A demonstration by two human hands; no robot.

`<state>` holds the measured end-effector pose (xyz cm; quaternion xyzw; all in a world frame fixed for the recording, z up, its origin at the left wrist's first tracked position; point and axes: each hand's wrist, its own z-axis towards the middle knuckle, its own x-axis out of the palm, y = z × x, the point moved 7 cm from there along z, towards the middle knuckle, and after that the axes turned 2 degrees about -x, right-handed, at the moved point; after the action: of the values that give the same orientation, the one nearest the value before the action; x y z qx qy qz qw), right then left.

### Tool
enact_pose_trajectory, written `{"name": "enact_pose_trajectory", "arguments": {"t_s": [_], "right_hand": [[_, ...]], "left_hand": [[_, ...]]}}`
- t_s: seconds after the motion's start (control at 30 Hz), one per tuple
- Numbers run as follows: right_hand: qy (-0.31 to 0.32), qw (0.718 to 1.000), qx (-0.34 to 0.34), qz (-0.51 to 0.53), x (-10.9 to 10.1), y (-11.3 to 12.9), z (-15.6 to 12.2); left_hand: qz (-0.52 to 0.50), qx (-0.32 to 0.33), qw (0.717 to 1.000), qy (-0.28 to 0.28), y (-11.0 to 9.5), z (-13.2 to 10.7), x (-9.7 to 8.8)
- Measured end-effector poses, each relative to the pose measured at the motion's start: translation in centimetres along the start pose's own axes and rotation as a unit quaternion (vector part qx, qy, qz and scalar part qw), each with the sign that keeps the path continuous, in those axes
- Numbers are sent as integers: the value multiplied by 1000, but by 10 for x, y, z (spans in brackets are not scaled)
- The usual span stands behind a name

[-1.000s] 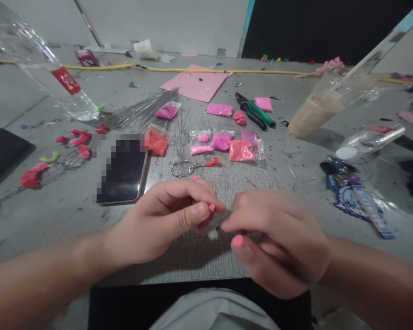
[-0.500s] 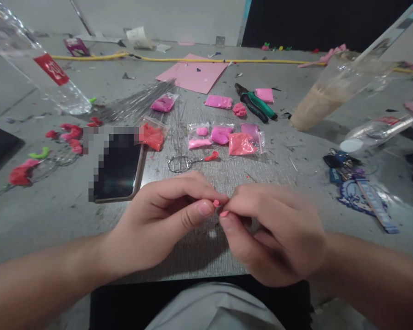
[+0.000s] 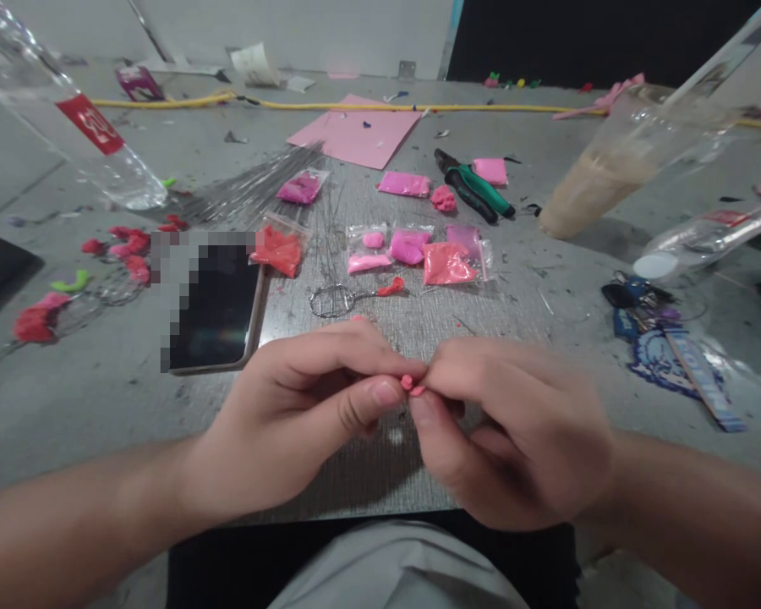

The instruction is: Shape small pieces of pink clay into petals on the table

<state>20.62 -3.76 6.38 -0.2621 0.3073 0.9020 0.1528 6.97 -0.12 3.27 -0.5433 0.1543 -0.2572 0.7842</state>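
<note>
Thumb and forefinger of my left hand pinch a small coral-pink lump of modelling clay. My right hand pinches a thin flat bit of the same clay between thumb and forefinger. The two bits meet at the fingertips; whether they are joined I cannot tell. Just beyond my hands lies a twisted wire loop with red clay on its stem. Past it are bags of pink clay and red clay. Another bag of red clay lies farther left.
A phone lies left of my hands. Farther back are thin wires, pliers and pink paper. A water bottle stands left; a drink cup, a lying bottle and keychains are right.
My left fingertips have shifted slightly right, bringing their clay lump up against the flat bit in my right fingers. A small gap between the two pieces has closed.
</note>
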Motion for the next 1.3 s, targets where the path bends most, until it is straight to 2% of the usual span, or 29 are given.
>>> {"name": "enact_pose_trajectory", "arguments": {"t_s": [0.1, 0.3, 0.53, 0.83, 1.3], "right_hand": [[3, 1000, -1, -6, 1, 0, 0], [8, 1000, 2, -19, 2, 0, 1], [14, 1000, 3, -18, 2, 0, 0], [32, 999, -5, -14, 3, 1, 1], [25, 999, -3, -27, 1, 2, -1]], "left_hand": [[20, 8, 1000, -11, -1, 1, -1], [53, -19, 998, -27, 0, -2, -2], [118, 7, 993, -21, -6, -2, -1], [135, 22, 991, -12, -7, -3, 1], [156, 23, 987, 8, -12, -4, 3]]}}
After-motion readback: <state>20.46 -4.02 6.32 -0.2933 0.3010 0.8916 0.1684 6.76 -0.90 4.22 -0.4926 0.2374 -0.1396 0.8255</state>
